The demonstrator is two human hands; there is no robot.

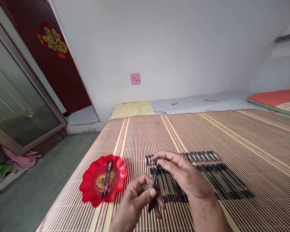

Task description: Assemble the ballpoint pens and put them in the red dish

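Both my hands are on one black pen (156,175), held tilted above the mat. My left hand (137,198) grips its lower barrel between thumb and fingers. At the upper end, the thumb and fingers of my right hand (183,172) pinch a part with a pale, shiny surface. Below and beyond the hands lies a row of black pens (222,180), side by side and partly covered by my right hand. Along their far ends runs a row of short black pieces with white labels (200,157), which look like pen caps.
Left of my hands, a red wavy-rimmed plate (87,180) holds two pens (107,178). A striped slatted mat (145,135) covers the bed. A pink note (135,79) is stuck on the wall behind. Folded bedding (275,96) lies at the far right; the bed's left edge drops to the floor.
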